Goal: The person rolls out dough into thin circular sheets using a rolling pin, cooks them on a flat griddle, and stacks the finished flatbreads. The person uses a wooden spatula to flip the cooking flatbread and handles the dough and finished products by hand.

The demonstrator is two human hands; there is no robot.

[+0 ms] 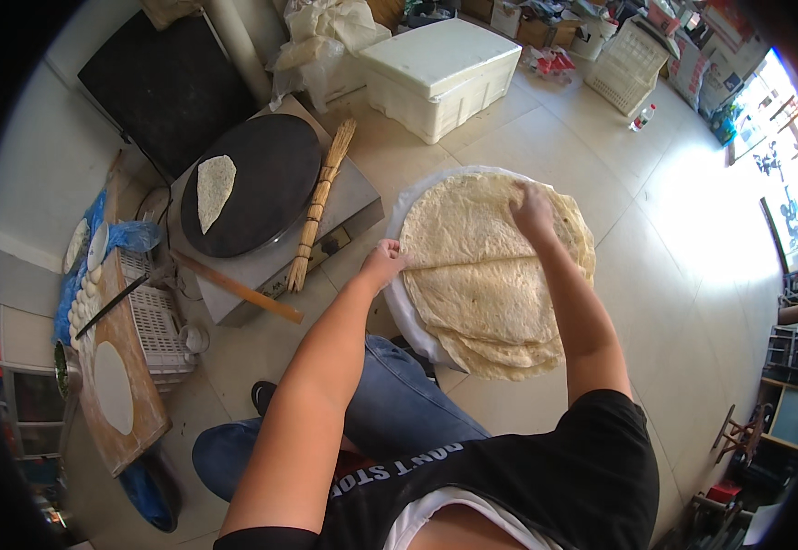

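Note:
A stack of large thin flatbreads (481,302) lies on a white cloth (396,302) in front of me. Across the top of it runs a folded edge or seam. My left hand (384,263) pinches the left rim of the top flatbread beside that line. Over the upper right part of the stack is my right hand (532,210), blurred, its fingertips at the bread; whether it grips is unclear. To the left, a folded piece of flatbread (216,189) rests on a round black griddle (268,185). A straw whisk brush (320,206) lies beside the griddle.
A wooden board (139,385) at left bears a rolled dough round (114,387), several dough balls (82,302) and a dark stick (111,306). A flat wooden stick (237,285) juts past the griddle's base. Beyond the stack stand a white foam box (440,75) and a plastic crate (626,65).

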